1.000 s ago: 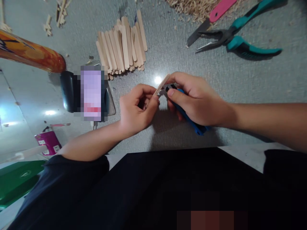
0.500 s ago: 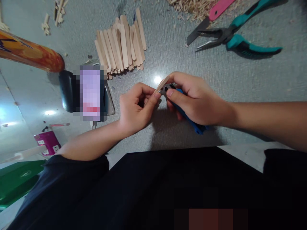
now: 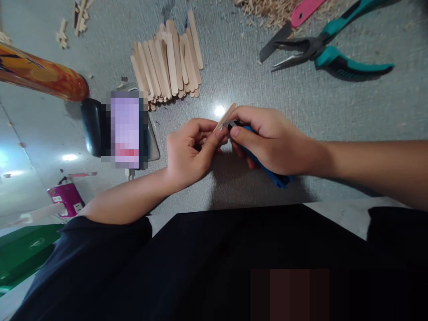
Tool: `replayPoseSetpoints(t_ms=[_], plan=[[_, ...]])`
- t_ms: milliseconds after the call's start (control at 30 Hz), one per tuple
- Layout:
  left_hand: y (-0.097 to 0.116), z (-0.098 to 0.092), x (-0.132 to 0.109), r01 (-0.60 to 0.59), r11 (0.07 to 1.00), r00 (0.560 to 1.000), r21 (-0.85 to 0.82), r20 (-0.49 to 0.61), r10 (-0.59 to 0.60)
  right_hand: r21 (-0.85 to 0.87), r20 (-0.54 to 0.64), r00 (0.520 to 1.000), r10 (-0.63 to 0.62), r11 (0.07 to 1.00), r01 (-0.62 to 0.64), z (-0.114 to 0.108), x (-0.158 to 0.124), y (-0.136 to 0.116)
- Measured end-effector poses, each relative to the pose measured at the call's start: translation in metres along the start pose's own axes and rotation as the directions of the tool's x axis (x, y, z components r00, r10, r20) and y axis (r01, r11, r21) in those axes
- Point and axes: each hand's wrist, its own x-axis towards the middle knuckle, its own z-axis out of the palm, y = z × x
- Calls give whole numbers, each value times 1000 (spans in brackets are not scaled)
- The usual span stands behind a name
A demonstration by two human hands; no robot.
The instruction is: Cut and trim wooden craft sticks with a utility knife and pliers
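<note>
My left hand (image 3: 194,149) pinches a pale wooden craft stick (image 3: 228,115) between thumb and fingers. The stick slants up to the right, its lower end covered by the fingertips. Wrapped in my right hand (image 3: 267,138) is a blue utility knife (image 3: 259,161) with a dark, metallic front end. Its tip meets or nearly meets the stick close to my left thumb; exact contact is too small to tell. Both hands are close together above the grey table (image 3: 187,196). Beyond them lies a pile of similar craft sticks (image 3: 172,58).
At the upper right lie teal-handled pliers (image 3: 314,48), a pink-handled blade (image 3: 302,15) and a heap of wood slivers (image 3: 264,13). On the left are a blurred-out phone (image 3: 125,129), a black rounded object (image 3: 92,127), an orange canister (image 3: 43,71) and a purple socket box (image 3: 68,199).
The craft stick has turned slightly more upright, and more of its upper end shows. The knife's tip has shifted slightly left and down along it. Both hands keep their grips.
</note>
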Motion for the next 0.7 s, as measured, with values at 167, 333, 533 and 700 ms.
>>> replayPoseSetpoints(t_ms=[167, 333, 533, 700], plan=[[0, 0, -2, -41, 998, 999, 47, -1, 42, -4, 12, 1000, -24, 1000, 24, 0, 1, 1], [0, 1, -3, -35, 998, 999, 45, -4, 35, -43, 12, 1000, -23, 999, 23, 1, 1, -1], [-1, -1, -8, 30, 994, 1000, 109, -2, -30, -104, 9, 1000, 5, 995, -4, 1, 1, -4], [-3, -3, -11, 48, 982, 999, 183, 11, -51, -161, -35, 999, 26, 986, -32, 2, 1, -8]])
